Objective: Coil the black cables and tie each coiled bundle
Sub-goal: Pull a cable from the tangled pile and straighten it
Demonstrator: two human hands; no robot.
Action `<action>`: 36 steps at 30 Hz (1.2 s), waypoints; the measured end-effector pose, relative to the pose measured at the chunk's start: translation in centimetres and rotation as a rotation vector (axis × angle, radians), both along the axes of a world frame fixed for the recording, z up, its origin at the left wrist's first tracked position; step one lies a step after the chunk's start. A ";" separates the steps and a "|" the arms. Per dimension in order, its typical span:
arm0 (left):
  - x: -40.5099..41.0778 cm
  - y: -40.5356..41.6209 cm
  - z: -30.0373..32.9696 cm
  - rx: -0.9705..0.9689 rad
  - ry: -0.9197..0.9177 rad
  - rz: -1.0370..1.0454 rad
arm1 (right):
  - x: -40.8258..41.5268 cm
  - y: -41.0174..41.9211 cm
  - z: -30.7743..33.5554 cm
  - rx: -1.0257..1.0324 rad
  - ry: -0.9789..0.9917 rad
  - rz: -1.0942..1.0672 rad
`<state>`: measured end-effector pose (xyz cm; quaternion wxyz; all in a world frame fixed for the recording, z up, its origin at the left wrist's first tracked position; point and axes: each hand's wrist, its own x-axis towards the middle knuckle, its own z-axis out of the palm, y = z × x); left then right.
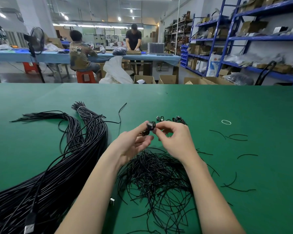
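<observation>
Black coiled bundle (150, 128) sits pinched above the green bench (210, 102) between left hand (134, 142) and right hand (174, 139), fingers closed on it. Best to keep loops squeezed while twisting the tie snug.

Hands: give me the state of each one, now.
Left hand: pinched shut on the small coiled cable bundle.
Right hand: fingertips closed on the same bundle.

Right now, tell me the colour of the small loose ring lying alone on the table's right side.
White: the thin elastic ring on the green table, head view.
</observation>
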<state>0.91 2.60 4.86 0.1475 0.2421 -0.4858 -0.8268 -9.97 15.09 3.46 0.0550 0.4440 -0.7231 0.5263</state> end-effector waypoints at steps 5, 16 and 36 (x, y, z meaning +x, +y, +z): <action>-0.7 0.3 -0.2 -0.510 -0.019 0.064 | -0.1 0.2 0.2 0.003 -0.271 0.010; -0.4 0.7 -0.6 -0.761 0.035 0.005 | -0.5 0.6 1.5 -0.183 -1.488 0.377; -1.2 0.6 -1.9 -0.681 -0.119 0.148 | -3.5 -1.8 0.6 -0.081 -0.741 -0.225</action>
